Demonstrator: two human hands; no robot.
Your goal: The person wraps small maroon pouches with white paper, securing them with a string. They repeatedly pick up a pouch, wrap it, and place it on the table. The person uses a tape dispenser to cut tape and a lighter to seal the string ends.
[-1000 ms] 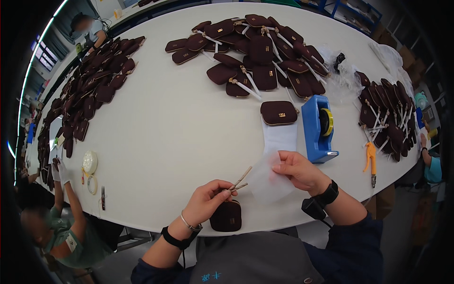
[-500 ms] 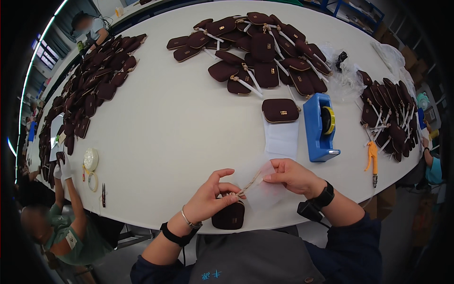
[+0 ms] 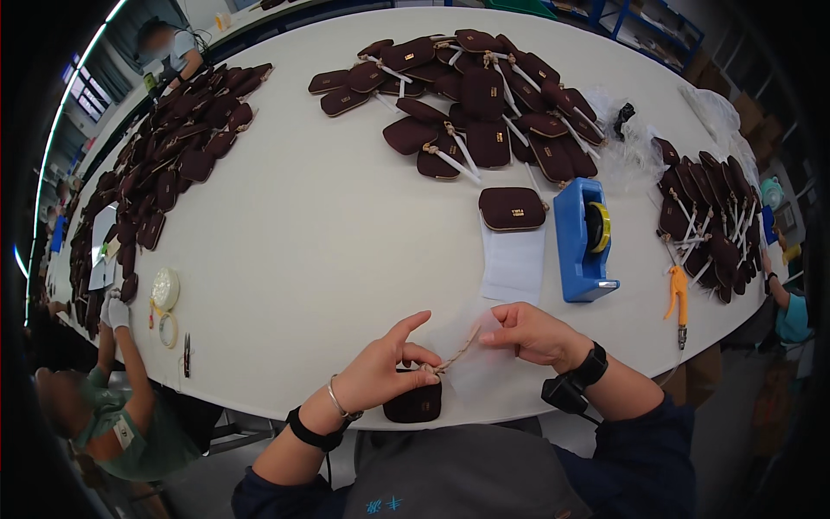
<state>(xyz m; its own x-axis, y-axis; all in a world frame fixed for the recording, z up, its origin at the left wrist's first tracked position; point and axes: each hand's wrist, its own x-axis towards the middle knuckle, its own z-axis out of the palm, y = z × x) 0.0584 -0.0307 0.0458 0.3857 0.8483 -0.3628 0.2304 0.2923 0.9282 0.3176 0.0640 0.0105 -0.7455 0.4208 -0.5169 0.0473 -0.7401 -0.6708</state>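
At the table's near edge lies a dark brown zip pouch (image 3: 413, 405) with a beige braided cord (image 3: 461, 353) leading up to the right. My left hand (image 3: 380, 368) pinches the cord's base between thumb and fingers, its index finger raised above the pouch. My right hand (image 3: 538, 337) is closed on a thin translucent white sheet (image 3: 469, 381) beside the cord's far end. The sheet lies behind and under the cord. Whether the right fingers also grip the cord tip, I cannot tell.
Beyond my right hand are a stack of white sheets (image 3: 513, 268), another brown pouch (image 3: 512, 209) on it, and a blue tape dispenser (image 3: 577, 251). Pouch heaps (image 3: 484, 91) fill the back, left and right. An orange air gun (image 3: 677, 294) lies right. Gloved co-worker's hands (image 3: 115, 310) work left.
The whole view has shifted slightly. Both hands keep their grips, and the sheet now lies flatter behind the cord. At left, the co-worker's gloved hands have changed position.
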